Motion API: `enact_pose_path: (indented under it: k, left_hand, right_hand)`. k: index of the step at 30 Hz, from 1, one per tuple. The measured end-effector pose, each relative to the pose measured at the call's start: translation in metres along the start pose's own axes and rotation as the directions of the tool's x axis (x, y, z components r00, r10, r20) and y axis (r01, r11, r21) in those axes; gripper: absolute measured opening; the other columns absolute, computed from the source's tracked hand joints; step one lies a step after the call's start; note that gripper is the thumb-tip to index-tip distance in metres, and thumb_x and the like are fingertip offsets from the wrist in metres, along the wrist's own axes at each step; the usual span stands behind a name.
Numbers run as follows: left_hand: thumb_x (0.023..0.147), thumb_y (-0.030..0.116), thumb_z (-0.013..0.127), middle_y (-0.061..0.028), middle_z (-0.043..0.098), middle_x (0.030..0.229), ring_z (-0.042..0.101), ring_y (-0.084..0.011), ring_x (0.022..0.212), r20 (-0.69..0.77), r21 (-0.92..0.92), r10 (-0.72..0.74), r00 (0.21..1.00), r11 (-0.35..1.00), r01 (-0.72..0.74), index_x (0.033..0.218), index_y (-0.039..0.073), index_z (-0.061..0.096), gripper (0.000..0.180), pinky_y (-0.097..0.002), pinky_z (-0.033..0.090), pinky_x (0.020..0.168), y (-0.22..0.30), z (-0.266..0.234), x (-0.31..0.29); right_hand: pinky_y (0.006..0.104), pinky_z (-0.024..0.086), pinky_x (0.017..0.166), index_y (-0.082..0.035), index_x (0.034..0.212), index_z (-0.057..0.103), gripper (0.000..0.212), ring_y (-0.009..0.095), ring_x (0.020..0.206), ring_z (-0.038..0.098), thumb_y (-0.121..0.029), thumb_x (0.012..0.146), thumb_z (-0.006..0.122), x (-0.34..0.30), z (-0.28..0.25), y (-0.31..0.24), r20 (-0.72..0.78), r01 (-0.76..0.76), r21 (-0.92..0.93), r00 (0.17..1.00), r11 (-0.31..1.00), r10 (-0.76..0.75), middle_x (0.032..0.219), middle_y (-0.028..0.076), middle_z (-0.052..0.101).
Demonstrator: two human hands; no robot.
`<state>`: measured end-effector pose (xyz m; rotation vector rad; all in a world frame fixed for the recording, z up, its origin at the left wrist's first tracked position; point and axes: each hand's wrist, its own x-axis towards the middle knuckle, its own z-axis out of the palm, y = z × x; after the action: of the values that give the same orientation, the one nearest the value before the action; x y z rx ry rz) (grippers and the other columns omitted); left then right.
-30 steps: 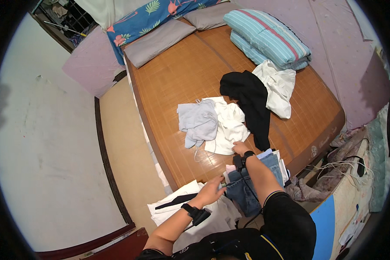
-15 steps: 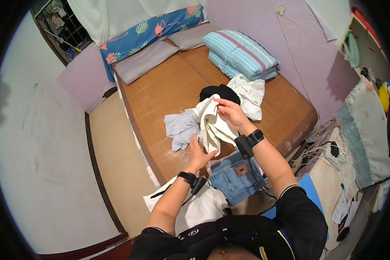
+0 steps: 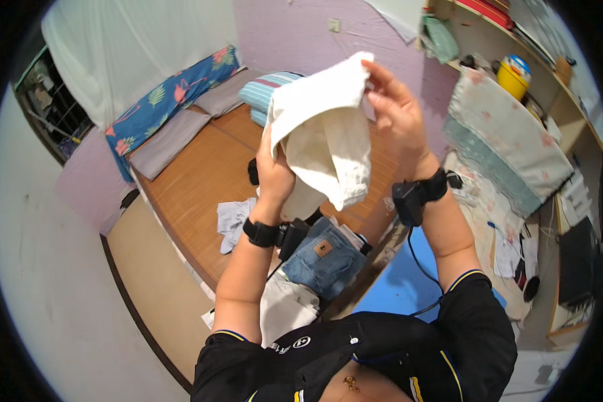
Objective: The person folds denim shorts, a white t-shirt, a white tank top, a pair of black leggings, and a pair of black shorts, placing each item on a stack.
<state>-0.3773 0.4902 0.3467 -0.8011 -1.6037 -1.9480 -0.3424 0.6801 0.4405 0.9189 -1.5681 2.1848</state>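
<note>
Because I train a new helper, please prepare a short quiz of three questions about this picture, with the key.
1. True or false: the left hand and the right hand both touch the white garment.
2. Multiple choice: where does the striped quilt rest? A: floor. B: bed. C: shelf.
3. Fill in: the patch on the folded blue denim garment is ____.

Key: 1. True. 2. B. 3. Brown.

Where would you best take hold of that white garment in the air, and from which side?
Probably at both ends of the white garment's upper band, coming from left and right, as the left hand and right hand do. The band is spread between those ends, while cloth below hangs in loose folds, likely a less steady grip.
</note>
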Motion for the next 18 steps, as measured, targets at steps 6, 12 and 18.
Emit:
enact_pose_path:
  k: [6,12,18]
  left_hand:
    - [0.089,0.009,0.045,-0.0075,0.055,0.105,0.05,-0.013,0.095,0.136,-0.37,0.153,0.979,0.924,-0.093,0.114,-0.004,0.045,0.028,-0.0237,0.039,0.083,0.099,0.088,0.019]
    - [0.082,-0.004,0.037,-0.0087,0.054,0.109,0.05,-0.0133,0.099,0.172,-0.441,0.294,0.94,0.876,-0.194,0.12,-0.004,0.042,0.038,-0.0241,0.039,0.086,0.165,0.16,0.003]
    - [0.089,0.006,0.043,-0.0105,0.055,0.108,0.053,-0.0154,0.097,0.241,-0.487,0.297,0.924,0.86,-0.149,0.118,-0.005,0.043,0.031,-0.0261,0.042,0.084,0.217,0.233,-0.036]
  right_hand:
    - [0.0312,0.026,0.101,0.002,0.13,0.032,0.052,0.021,0.119,0.038,-0.007,0.081,0.046,-0.043,-0.027,-0.13,0.108,0.394,-0.288,0.919,0.873,-0.38,0.127,0.014,0.042]
    - [0.0278,0.028,0.098,0.002,0.131,0.031,0.06,0.019,0.118,0.039,0.0,0.074,0.048,-0.109,-0.033,-0.221,0.023,0.422,-0.411,0.891,0.809,-0.453,0.127,0.011,0.042]
    - [0.0304,0.022,0.103,0.003,0.132,0.025,0.066,0.022,0.124,0.032,-0.007,0.073,0.053,-0.185,-0.056,-0.274,0.008,0.396,-0.443,0.899,0.804,-0.438,0.132,0.012,0.035]
